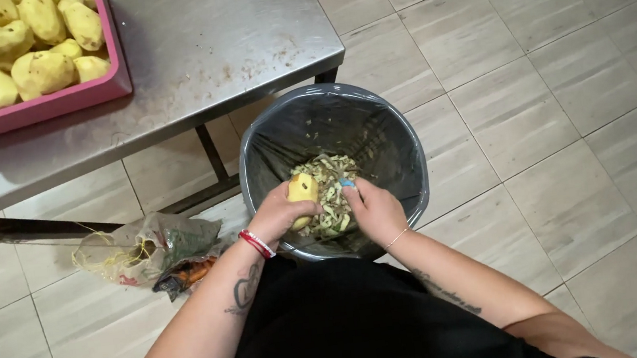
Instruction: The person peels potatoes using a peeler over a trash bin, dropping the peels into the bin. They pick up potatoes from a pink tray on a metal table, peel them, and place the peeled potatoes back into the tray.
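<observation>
A yellow, partly peeled mango (302, 191) is gripped in the left hand (281, 214) over a round grey bin lined with a dark plastic bag (403, 145). The right hand (374, 211) is closed around a small peeler with a light-blue handle (347, 184), whose blade is hidden against the fruit. The mango's upper face is seen smooth and bare, so the peeling of this fruit is judged well under way; how much skin is left on its lower side cannot be told. A heap of thin green and pale curled peelings (327, 171) is gathered at the bottom of the bin, which suggests that many fruits have been done. On the brushed-steel tabletop (223, 46), a pink plastic crate (46, 106) is filled with matt, lumpy peeled yellow mangoes (0, 47). A crumpled printed sack with yellow netting (147, 250) is lain on the pale tiled floor (569, 134) beside the bin.
</observation>
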